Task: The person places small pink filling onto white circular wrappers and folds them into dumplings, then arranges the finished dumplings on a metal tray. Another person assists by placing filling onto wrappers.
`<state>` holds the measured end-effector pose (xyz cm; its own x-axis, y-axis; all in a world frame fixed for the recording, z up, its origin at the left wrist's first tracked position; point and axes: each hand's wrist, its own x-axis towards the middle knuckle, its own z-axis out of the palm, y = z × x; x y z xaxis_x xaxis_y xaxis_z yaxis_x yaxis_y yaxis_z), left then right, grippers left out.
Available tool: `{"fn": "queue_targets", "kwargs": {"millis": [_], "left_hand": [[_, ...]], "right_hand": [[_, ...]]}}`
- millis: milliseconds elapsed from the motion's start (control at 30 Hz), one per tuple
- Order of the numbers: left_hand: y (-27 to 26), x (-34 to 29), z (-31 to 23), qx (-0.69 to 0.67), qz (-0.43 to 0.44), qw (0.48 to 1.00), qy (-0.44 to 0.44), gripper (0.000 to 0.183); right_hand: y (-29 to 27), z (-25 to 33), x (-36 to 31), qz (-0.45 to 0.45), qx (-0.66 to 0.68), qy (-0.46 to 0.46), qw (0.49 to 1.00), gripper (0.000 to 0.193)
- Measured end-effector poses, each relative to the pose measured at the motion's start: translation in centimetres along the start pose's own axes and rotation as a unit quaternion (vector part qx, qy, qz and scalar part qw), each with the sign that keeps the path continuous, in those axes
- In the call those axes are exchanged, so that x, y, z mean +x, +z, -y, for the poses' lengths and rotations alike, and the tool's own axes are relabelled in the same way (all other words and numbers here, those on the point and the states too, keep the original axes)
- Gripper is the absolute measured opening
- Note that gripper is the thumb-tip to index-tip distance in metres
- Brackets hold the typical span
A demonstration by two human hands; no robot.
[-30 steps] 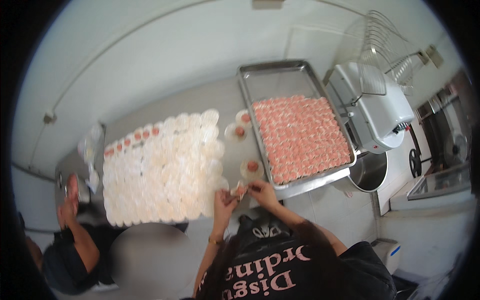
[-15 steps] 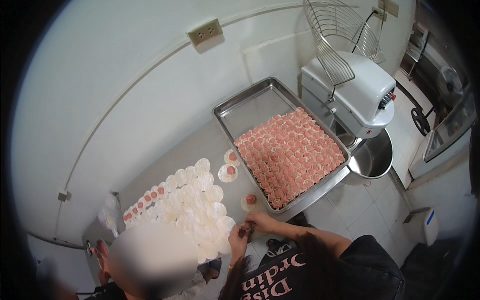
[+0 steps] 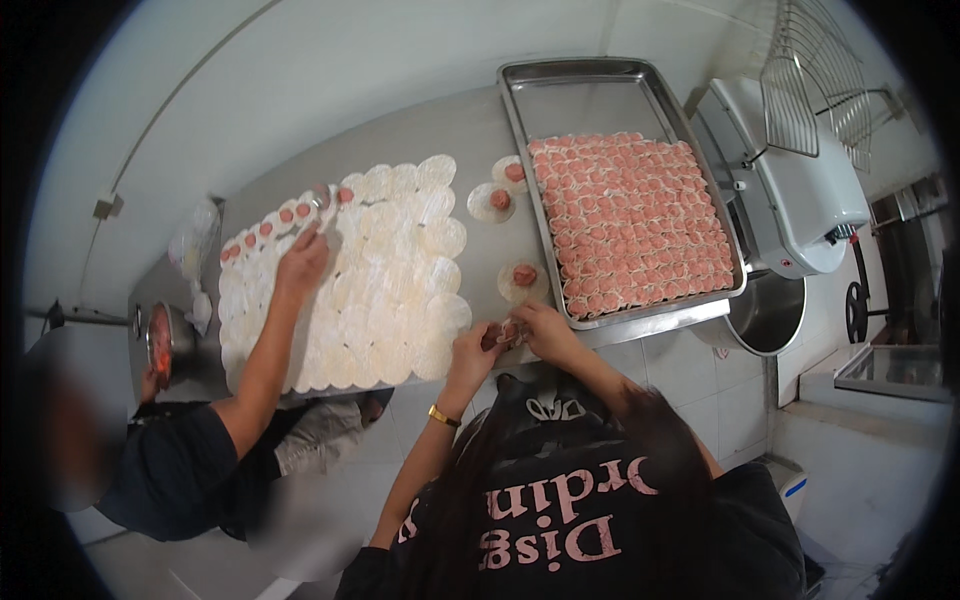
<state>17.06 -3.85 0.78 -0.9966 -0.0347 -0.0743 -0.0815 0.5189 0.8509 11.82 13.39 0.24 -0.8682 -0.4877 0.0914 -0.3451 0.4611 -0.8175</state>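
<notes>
Between the fingertips of my left hand (image 3: 470,360) and my right hand (image 3: 546,332) is a small meat dumpling (image 3: 507,334), its thin wrapper gathered around pink filling. Both hands are closed on it at the front edge of the steel table. Just beyond them lies a round wrapper with a ball of meat (image 3: 524,276). Farther back are two more filled wrappers, one of them a flat white round (image 3: 481,203) beside the tray. On my right, a deep metal tray (image 3: 572,72) holds tight rows of open-topped dumplings (image 3: 635,225); its far end shows bare metal.
Overlapping round wrappers (image 3: 360,290) cover the table on my left. A co-worker's hand (image 3: 303,262) holds a spoon (image 3: 322,197) over their far row, where several meat balls sit. A metal bowl of meat (image 3: 163,345) stands far left, a mixer (image 3: 790,180) right.
The whole view has shifted and turned. The co-worker's arm now reaches over the wrappers with a spoon, adding meat to the far row. My hands stay together on the dumpling.
</notes>
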Motion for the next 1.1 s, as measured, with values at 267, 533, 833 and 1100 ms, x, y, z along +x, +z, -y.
{"fn": "queue_targets", "kwargs": {"millis": [267,533,833,1100], "left_hand": [[0.1,0.3,-0.5,-0.009,0.023,0.999,-0.024,0.023],[-0.2,0.8,-0.8,-0.026,0.013,0.999,-0.024,0.024],[-0.1,0.5,-0.9,-0.015,0.006,1.0,-0.004,0.022],[0.5,0.3,-1.7,-0.032,-0.008,0.999,0.0,0.021]], "right_hand": [[0.5,0.9,0.7,-0.002,0.002,0.005,1.0,0.015],[0.3,1.1,1.1,0.006,-0.017,0.006,1.0,0.016],[-0.4,1.4,0.6,-0.001,-0.001,0.016,1.0,0.02],[0.1,1.2,0.9,0.022,-0.033,-0.024,0.999,0.023]]}}
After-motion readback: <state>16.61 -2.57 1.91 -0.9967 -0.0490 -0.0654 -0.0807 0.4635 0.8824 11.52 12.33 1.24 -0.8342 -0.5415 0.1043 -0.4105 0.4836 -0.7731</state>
